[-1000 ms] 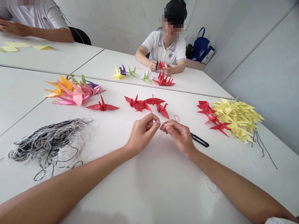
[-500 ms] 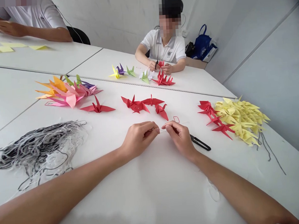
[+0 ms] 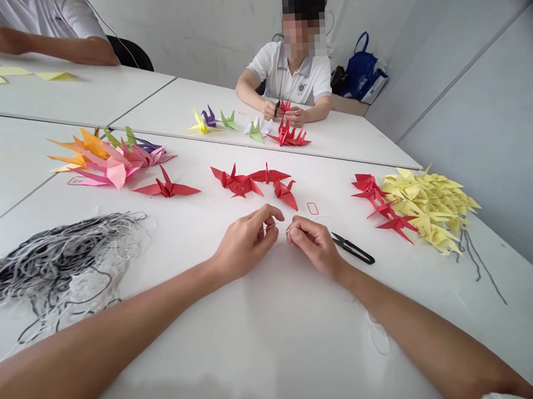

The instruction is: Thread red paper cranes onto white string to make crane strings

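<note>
A thin white thread runs across the small gap between my two hands above the white table. My left hand is closed on one part of it, with the index finger lifted and bent. Pinched between thumb and fingertips, the other part sits in my right hand. Just beyond my hands lie several red paper cranes. Black thread snips rest on the table to the right of my right hand. Whether a needle is on the thread is too small to tell.
Tangled black and white cords lie at left, behind my forearm. Colourful paper cranes are heaped beyond them. A pile of yellow cranes stands at right. Across the table, a person handles a red crane; another person's arm shows at upper left.
My left index finger has lifted away from the thumb. My right fingers have curled into a tighter pinch, and more of the snips shows. The view has shifted slightly.
</note>
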A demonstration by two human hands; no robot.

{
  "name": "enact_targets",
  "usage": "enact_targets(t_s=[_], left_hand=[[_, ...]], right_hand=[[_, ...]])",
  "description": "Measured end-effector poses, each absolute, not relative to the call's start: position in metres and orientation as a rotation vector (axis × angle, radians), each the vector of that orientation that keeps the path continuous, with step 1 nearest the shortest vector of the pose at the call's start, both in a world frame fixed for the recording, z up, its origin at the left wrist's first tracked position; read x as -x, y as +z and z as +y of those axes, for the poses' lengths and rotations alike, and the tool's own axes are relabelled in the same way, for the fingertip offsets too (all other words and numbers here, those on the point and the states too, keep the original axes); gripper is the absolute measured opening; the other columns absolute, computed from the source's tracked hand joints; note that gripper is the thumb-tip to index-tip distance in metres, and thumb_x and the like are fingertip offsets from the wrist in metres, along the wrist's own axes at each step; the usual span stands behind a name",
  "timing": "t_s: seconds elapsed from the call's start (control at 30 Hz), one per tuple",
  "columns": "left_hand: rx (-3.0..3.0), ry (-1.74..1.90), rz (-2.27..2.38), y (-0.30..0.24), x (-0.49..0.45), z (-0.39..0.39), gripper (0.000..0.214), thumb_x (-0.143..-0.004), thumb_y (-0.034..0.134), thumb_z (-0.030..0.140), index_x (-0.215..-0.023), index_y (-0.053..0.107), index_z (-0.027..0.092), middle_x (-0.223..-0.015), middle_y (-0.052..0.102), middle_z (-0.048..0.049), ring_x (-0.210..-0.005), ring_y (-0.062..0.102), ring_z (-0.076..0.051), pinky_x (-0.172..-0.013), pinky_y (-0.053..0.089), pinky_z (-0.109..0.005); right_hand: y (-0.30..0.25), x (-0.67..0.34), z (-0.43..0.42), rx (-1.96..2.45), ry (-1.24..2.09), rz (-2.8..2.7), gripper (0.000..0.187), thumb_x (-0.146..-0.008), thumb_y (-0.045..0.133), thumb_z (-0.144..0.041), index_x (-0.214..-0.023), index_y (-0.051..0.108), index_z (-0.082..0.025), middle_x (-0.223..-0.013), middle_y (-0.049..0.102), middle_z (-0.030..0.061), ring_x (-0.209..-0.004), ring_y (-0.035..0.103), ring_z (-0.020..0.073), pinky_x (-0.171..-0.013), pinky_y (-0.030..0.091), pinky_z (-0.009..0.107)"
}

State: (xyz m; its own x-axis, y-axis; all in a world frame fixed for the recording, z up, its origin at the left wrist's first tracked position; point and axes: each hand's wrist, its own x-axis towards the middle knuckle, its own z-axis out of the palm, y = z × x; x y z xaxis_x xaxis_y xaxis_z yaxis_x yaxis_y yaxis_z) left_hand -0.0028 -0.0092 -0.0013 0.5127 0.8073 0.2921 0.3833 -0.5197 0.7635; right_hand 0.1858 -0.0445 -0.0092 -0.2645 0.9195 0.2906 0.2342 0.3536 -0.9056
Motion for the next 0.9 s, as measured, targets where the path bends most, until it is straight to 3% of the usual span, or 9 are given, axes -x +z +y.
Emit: enact_targets(t_s=[0.5,0.7,0.9], left_hand=[[-2.105,0.982,0.792,-0.002,0.003,-0.01,0.006,-0.088,0.058,0.017,-0.083,0.061,0.019,-0.074,0.063,0.0042,-0.052,0.037,-0.005,-0.051,0.035,-0.018],[-2.16,0.973,0.921,-0.005,0.003,-0.009,0.009,-0.086,0.057,0.012,-0.082,0.06,0.019,-0.077,0.062,0.0049,-0.054,0.04,-0.005,-0.054,0.035,-0.019],[-2.323,0.899,0.966,-0.011,0.004,-0.011,0.006,-0.087,0.056,0.017,-0.083,0.058,0.021,-0.077,0.062,0.0068,-0.055,0.043,-0.006,-0.056,0.034,-0.021]], right_hand=[[-0.016,-0.187,-0.041,1.023,1.284,-1.625,0.031,-0.097,0.053,-0.042,-0.077,0.059,-0.019,-0.071,0.046,-0.0009,-0.059,0.032,0.0117,-0.057,0.026,0.029],[-0.017,-0.185,-0.039,0.932,1.34,-1.379,0.017,-0.098,0.051,-0.04,-0.094,0.052,-0.023,-0.068,0.037,-0.0047,-0.059,0.034,0.0115,-0.056,0.029,0.026],[-0.015,-0.184,-0.041,0.93,1.237,-1.468,0.02,-0.09,0.064,-0.038,-0.091,0.052,-0.022,-0.081,0.047,-0.0017,-0.066,0.042,0.011,-0.059,0.034,0.025]])
